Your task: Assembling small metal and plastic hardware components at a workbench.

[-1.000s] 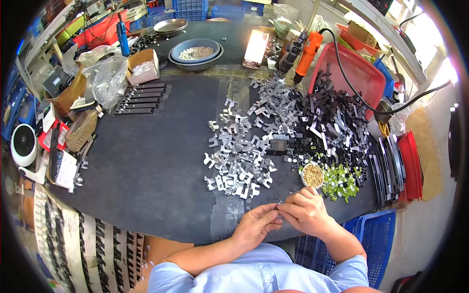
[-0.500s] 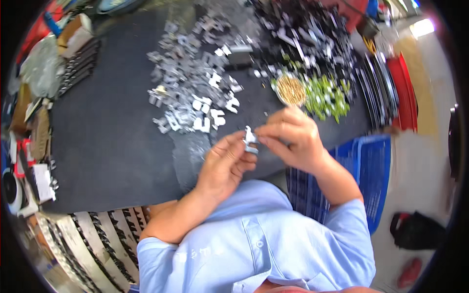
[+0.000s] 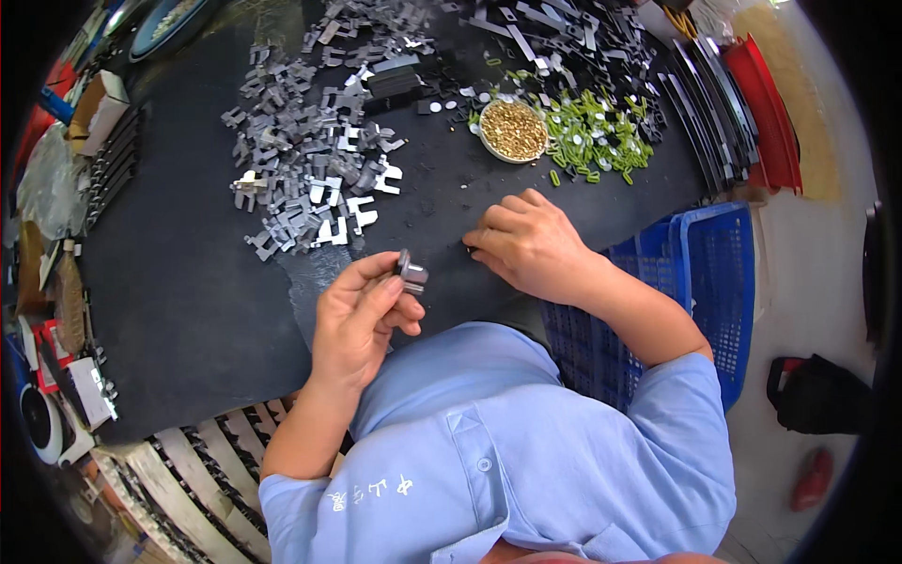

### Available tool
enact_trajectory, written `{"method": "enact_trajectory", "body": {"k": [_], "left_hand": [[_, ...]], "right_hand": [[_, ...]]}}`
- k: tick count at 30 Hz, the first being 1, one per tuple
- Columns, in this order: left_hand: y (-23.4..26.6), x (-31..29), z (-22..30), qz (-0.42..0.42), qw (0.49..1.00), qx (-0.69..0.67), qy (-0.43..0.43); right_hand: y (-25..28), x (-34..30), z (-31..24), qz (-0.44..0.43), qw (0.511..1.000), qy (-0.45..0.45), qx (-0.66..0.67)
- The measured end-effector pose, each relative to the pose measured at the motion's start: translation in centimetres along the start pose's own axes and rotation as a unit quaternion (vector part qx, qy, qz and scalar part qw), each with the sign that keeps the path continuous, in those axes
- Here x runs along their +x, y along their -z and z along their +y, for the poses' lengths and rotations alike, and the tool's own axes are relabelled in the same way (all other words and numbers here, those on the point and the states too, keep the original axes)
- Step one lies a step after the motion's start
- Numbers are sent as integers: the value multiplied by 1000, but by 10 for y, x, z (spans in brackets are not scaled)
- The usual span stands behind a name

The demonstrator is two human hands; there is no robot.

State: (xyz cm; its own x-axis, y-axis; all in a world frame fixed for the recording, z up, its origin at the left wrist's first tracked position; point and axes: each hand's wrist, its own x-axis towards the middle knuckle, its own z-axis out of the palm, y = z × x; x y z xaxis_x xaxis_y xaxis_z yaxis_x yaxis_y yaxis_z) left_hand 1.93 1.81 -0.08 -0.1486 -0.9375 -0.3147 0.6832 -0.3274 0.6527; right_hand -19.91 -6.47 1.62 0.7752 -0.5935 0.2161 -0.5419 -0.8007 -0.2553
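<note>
Between the thumb and fingers of my left hand [image 3: 362, 315] is a small grey bracket [image 3: 412, 274], held above the near part of the dark table. My right hand [image 3: 531, 240] hovers to the right of it, fingertips pinched together at a tiny dark piece that I cannot make out. The two hands are apart. Beyond them lies a loose heap of similar grey brackets [image 3: 291, 169]. A round tub of small brass-coloured parts [image 3: 514, 130] stands past my right hand, with green oval pieces [image 3: 601, 136] scattered beside it.
A stack of dark bars [image 3: 395, 85] sits behind the bracket heap, and long dark strips [image 3: 554, 38] lie at the back right. Blue crates [image 3: 719, 273] stand by the table's right edge. At the left are a cardboard box [image 3: 99, 108] and a clear plastic bag [image 3: 54, 179].
My hands have separated: the left has moved left with the bracket, and the right has drawn away from it, fingers still pinched. The view has shifted, so the table's contents appear higher and further left.
</note>
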Motion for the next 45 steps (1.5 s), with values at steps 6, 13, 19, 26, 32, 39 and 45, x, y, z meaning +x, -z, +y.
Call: {"method": "enact_trajectory", "body": {"k": [6,13,19,26,32,39,45], "left_hand": [[0,-9,5,-62,938,307,-152],[-11,-2,4,-125,861,448,-204],[-7,1,-4,-141,901,374,-171],[-15,3,5,-212,890,364,-173],[-13,-1,-6,-154,901,352,-201],[-30,8,2,-90,653,595,-459],[-27,12,-2,-126,752,547,-347]], "right_hand": [[5,0,2,31,999,-27,13],[-3,7,-14,-10,993,19,-117],[14,16,1,24,984,-37,173],[36,38,-2,-83,940,104,315],[36,28,-9,-45,942,128,307],[4,-17,-20,-39,699,-34,713],[25,-36,37,-1,974,-78,212]]}}
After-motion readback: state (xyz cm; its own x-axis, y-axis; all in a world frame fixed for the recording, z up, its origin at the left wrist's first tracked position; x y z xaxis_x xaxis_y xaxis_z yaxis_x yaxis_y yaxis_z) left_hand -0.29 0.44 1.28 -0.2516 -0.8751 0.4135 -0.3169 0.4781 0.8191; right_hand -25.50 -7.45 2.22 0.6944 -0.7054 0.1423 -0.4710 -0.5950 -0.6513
